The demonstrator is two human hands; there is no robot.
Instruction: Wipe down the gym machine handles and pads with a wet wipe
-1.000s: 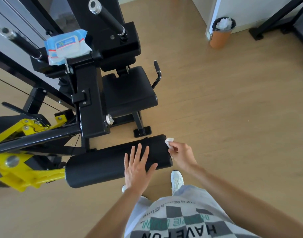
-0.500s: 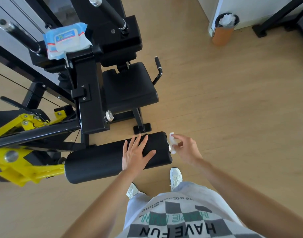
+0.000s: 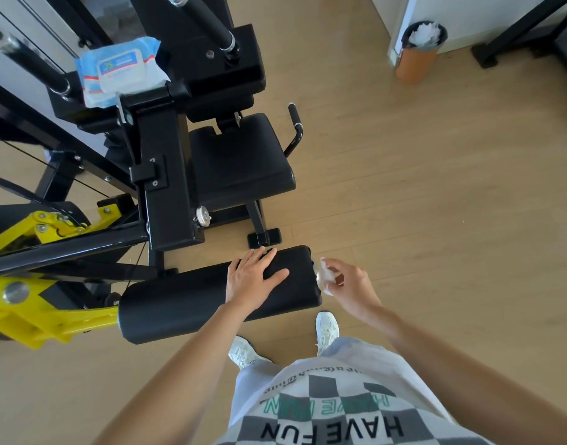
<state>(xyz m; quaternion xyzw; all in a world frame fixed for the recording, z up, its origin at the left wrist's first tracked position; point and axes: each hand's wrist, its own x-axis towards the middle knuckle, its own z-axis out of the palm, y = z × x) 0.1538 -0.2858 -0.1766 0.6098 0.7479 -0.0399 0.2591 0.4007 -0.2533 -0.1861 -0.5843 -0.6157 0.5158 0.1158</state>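
Roller pad (image 3: 185, 303) on the leg machine is what's getting cleaned right now. It lies crosswise under the left hand, with its free end right up against the right hand. Compared with a second ago the big stuff hasn't budged. The seat pad (image 3: 240, 159) and its little side handle (image 3: 295, 130) sit well beyond both hands, and you can't tell by looking whether they've been wiped.

What did change: the left hand (image 3: 250, 277) has slid further over the top of the roller. It's flat, fingers straight, fingertips at the far edge, just steadying it. The right hand (image 3: 349, 281) has come down off the top corner of the pad's end and is now level with the end cap. Its fingers are pinching the wet wipe (image 3: 327, 274), which is on or just about touching that end face. My read is the end cap is the bit in hand.

Room-wise, there's bare wooden floor (image 3: 436, 220) to the right of the right hand, so loads of space to swing out. Left of the left hand it gets tight, with the yellow frame (image 3: 35, 313) crowding the roller's other end. The wipes pack (image 3: 121, 70) is perched up on the machine, far beyond the left hand. A bin (image 3: 420, 53) stands well past the right hand for when this wipe's spent.
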